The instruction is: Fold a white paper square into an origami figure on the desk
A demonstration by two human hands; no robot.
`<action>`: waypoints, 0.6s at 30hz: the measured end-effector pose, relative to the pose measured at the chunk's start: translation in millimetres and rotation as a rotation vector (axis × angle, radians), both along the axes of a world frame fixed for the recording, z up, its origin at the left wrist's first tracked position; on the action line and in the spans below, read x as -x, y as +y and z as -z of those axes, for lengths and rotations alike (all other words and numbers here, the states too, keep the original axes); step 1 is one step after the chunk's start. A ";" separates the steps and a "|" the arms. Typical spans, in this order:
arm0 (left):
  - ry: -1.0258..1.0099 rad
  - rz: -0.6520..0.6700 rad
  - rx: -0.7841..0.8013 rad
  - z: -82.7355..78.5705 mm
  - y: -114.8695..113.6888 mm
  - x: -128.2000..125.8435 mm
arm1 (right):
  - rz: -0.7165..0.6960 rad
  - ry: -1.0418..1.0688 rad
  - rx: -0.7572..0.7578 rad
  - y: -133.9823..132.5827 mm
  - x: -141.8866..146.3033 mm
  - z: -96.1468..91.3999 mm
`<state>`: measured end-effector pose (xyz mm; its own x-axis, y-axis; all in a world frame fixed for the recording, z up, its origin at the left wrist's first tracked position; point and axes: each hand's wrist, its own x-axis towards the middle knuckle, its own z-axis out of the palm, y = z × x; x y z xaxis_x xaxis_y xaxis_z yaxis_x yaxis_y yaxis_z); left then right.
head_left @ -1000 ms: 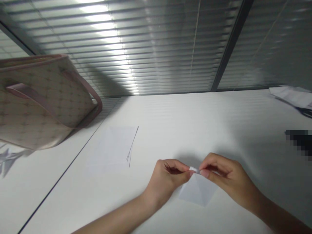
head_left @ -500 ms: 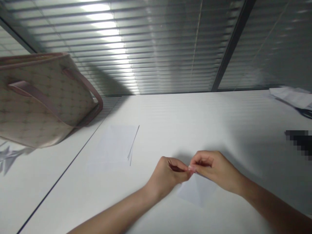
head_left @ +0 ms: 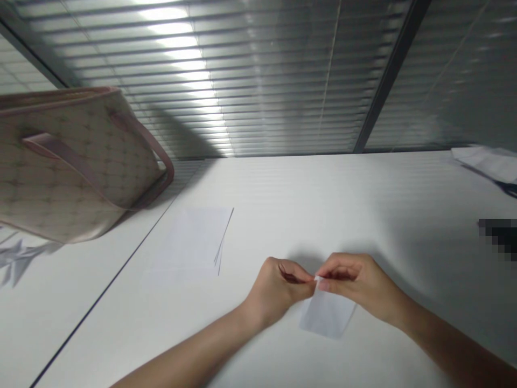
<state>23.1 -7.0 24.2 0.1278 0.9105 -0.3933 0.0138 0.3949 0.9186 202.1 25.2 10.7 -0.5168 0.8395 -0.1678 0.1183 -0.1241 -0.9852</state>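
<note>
Our left hand (head_left: 277, 291) and right hand (head_left: 357, 283) pinch a folded white paper (head_left: 327, 313).

Both hands are nearly closed, fingertips meeting on its top edge, its lower part lying on the counter (head_left: 323, 205). Loose paper sheets (head_left: 189, 242) lie farther left, near a tote bag (head_left: 76, 164) whose repeating print is too small to read.

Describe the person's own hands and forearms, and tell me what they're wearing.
Both arms are bare. The left hand and right hand show no gloves, rings or bracelets, and the left forearm and right forearm show no sleeves, watch, cables or markings in view.
</note>
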 end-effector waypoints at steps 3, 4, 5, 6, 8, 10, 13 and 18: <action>0.026 0.018 0.005 0.2 -0.4 -0.1 | 0.032 0.009 -0.025 -0.2 -0.1 -1.4; 0.037 0.023 0.003 0.4 -0.6 -0.1 | 0.032 0.008 -0.025 -0.1 -0.1 -1.9; 0.048 0.028 -0.001 0.8 -0.9 -0.2 | 0.029 0.004 -0.021 0.0 0.0 -2.5; 0.058 0.033 -0.004 1.4 -1.1 -0.4 | 0.022 -0.003 -0.019 0.1 0.1 -3.2; 0.075 0.043 -0.010 2.9 -1.5 -0.9 | 0.005 -0.024 -0.018 0.0 0.5 -4.5; 0.086 0.051 -0.013 4.5 -1.4 -1.5 | -0.014 -0.048 -0.021 -0.4 0.9 -5.3; 0.081 0.063 -0.011 5.6 -0.3 -1.4 | -0.019 -0.071 -0.040 -1.4 1.0 -5.1; 0.014 0.138 0.020 2.4 1.4 1.7 | 0.074 -0.063 -0.056 -1.7 0.6 -2.5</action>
